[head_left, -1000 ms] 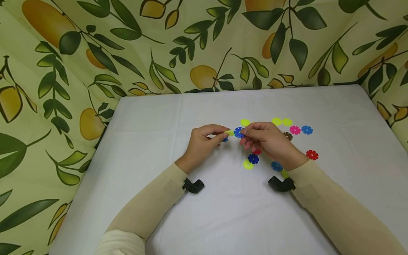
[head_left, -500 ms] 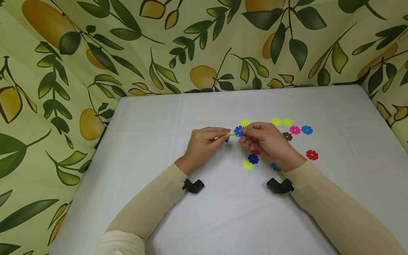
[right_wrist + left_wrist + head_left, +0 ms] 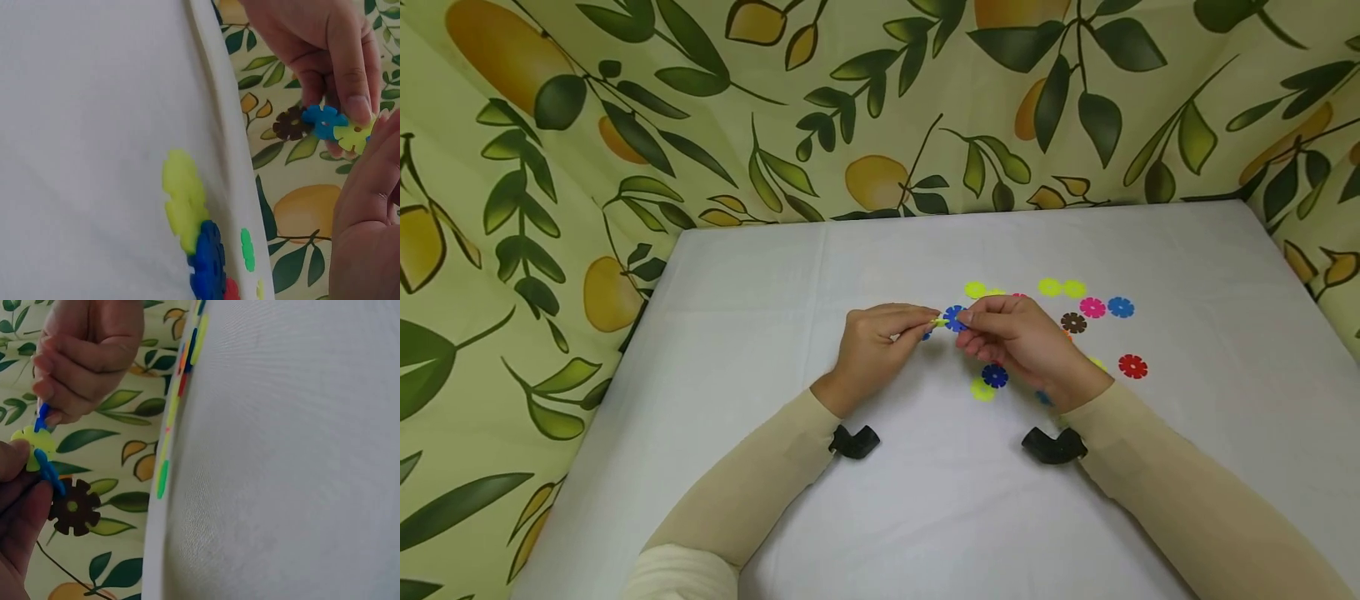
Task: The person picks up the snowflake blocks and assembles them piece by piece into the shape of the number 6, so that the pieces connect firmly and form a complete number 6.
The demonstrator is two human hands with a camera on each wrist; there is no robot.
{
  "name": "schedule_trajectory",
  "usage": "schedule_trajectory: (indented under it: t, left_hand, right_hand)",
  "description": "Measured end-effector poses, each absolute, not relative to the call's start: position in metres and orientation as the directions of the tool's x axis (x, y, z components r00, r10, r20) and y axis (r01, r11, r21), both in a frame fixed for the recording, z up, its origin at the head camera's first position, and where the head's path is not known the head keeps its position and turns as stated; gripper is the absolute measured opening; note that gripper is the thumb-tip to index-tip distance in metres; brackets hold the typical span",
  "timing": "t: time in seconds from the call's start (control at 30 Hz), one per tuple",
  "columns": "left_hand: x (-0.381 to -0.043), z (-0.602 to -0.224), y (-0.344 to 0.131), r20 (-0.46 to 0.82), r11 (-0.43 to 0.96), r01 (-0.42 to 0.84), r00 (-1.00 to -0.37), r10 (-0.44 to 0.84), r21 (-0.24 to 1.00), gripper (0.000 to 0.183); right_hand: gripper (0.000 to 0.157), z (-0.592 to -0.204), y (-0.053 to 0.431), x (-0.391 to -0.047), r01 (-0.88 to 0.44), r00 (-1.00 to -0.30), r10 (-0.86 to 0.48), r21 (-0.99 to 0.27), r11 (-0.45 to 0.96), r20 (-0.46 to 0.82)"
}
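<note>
Looking down from the head view first, we see both hands meeting above the white table (image 3: 850,517). The left hand (image 3: 876,348) pinches a yellow disc (image 3: 940,322) edge-on; the right hand (image 3: 1026,346) pinches a dark blue disc (image 3: 953,318) against it, rims meeting. Whether their slots have locked, we cannot tell. Notched discs lie around to the right: a red disc (image 3: 1132,367), a pink disc (image 3: 1092,307) and a loose brown disc (image 3: 1072,322) among them. The right hand and its sleeve (image 3: 1195,475) stand in the way, covering several pieces in part. A leaf-and-fruit cloth (image 3: 880,100) hangs behind the table.

In the left wrist view we find what the head view mostly hides: a light blue disc (image 3: 49,470) joined to the yellow one, with a chained brown disc (image 3: 74,507) at the far end. Table pieces show only as thin edges, a green disc (image 3: 163,479) nearest.

In the right wrist view we read brown, light blue and yellow in a row, the left thumb (image 3: 359,107) on the yellow. Our right fingers screen all but a sliver of the dark blue. Nearer the camera lie a yellow pair (image 3: 185,200) and a blue table disc (image 3: 208,261), touching.
</note>
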State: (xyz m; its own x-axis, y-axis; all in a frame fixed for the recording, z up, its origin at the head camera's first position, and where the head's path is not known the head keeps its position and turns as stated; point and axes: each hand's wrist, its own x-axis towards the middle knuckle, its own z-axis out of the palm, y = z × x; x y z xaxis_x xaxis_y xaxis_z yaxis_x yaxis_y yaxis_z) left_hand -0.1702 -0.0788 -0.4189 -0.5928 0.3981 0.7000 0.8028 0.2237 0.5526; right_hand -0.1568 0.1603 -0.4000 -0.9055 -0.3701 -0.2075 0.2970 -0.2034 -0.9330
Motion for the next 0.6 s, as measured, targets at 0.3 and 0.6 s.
schedule_trajectory:
  t: [0.3,0.6]
  left_hand:
    - [-0.168,-0.418,-0.075,0.748,0.217,0.818,-0.574,0.332,0.532,0.010]
    - [-0.168,-0.419,-0.074,0.443,0.137,0.519,-0.817,0.369,0.844,0.006]
  right_hand:
    - [0.016,-0.401,0.147,-0.147,0.264,-0.938,-0.294,-0.929,-0.259,-0.184]
    - [0.032,-0.394,0.165,-0.158,0.216,-0.937,-0.287,-0.976,-0.026,-0.199]
